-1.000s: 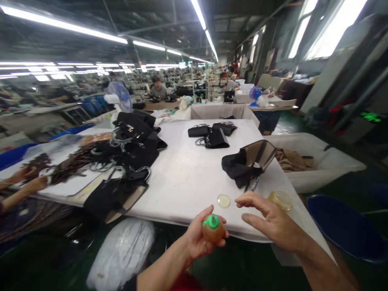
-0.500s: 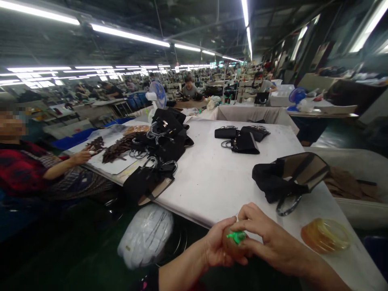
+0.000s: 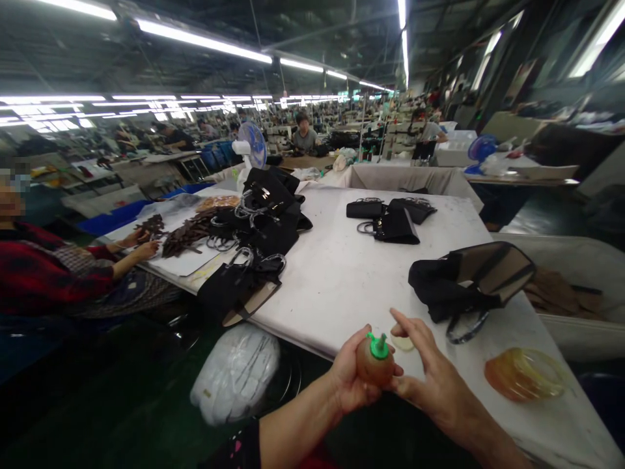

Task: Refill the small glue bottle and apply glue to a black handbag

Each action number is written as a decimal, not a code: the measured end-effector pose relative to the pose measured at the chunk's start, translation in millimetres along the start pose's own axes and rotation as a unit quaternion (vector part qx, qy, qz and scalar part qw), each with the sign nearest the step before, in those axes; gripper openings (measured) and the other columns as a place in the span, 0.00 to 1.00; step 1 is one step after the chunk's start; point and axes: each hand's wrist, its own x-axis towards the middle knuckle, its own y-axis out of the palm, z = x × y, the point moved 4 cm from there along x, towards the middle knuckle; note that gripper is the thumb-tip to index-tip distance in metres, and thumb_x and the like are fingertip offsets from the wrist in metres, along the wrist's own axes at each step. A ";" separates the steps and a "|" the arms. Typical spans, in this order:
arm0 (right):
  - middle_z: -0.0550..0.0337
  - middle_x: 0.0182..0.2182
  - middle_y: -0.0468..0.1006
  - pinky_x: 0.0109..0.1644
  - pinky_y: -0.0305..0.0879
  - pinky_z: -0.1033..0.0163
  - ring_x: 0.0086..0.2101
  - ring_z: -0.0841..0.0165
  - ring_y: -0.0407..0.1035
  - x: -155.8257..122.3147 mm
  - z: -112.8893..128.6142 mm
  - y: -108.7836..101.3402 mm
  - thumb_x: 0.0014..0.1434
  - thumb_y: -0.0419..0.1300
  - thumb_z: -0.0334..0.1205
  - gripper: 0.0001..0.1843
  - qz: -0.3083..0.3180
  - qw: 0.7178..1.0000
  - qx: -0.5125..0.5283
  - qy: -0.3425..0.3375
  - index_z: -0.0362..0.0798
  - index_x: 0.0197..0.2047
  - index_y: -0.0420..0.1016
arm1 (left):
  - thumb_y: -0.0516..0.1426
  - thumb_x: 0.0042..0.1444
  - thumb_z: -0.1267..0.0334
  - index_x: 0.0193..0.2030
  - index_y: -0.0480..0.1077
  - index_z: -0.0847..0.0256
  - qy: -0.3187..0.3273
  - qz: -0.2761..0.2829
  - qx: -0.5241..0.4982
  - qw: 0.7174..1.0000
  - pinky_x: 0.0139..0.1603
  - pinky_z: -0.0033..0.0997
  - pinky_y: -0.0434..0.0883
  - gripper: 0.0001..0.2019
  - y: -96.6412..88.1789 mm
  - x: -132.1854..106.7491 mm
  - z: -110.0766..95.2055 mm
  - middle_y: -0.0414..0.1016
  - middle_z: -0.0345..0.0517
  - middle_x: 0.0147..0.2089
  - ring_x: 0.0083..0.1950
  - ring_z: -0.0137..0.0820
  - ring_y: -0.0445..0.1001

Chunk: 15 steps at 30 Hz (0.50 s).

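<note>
My left hand (image 3: pixel 349 374) is wrapped round a small squeeze bottle (image 3: pixel 375 371) with amber contents and a green spouted cap, held upright at the table's near edge. Just right of it is my right hand (image 3: pixel 432 374), open, fingers stretched out and thumb close to the bottle's side; whether they touch I cannot tell. A pale round piece (image 3: pixel 403 342), partly hidden by my right fingers, lies on the table. Further right sits a clear tub of amber liquid (image 3: pixel 522 374). Beyond my right hand lies a black bag with a brown inside (image 3: pixel 469 280).
On the white table (image 3: pixel 336 286), black handbags (image 3: pixel 395 227) lie at the back and more are heaped (image 3: pixel 268 221) on the left. A co-worker in red plaid (image 3: pixel 53 267) handles brown strips (image 3: pixel 188 234). A plastic-wrapped stool (image 3: pixel 237 374) stands below the near edge.
My right hand has come away from the green cap and opened to the right. The bottle now shows upright in my left hand. The co-worker's second hand has come into view at the brown strips.
</note>
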 end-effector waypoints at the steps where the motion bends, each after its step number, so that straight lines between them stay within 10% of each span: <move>1: 0.57 0.56 0.65 0.63 0.58 0.48 0.57 0.57 0.60 1.2 -1.1 -4.7 0.61 0.64 0.52 0.38 0.029 0.999 0.018 0.019 0.60 0.70 0.57 | 0.45 0.65 0.38 0.39 0.75 0.67 -0.013 -0.002 0.006 1.000 0.09 0.19 0.55 0.32 -0.9 -0.6 -0.1 0.79 0.59 0.29 0.23 0.42 0.80; 10: 0.57 0.55 0.65 0.65 0.61 0.51 0.57 0.62 0.61 21.3 38.1 -13.6 0.64 0.60 0.35 0.17 0.285 0.957 -0.022 -0.046 0.62 0.53 0.77 | 0.49 0.63 0.46 0.43 0.75 0.72 -0.161 0.079 0.090 0.980 0.05 0.23 0.59 0.27 -17.6 6.9 10.6 0.80 0.62 0.29 0.23 0.47 0.81; 15: 0.61 0.50 0.69 0.62 0.61 0.52 0.54 0.62 0.61 31.9 46.4 -12.2 0.60 0.64 0.29 0.14 0.318 0.937 -0.095 -0.106 0.60 0.43 0.79 | 0.45 0.64 0.42 0.43 0.75 0.79 -0.194 0.081 0.116 0.971 0.06 0.24 0.59 0.34 -29.3 7.4 12.1 0.81 0.66 0.30 0.25 0.46 0.82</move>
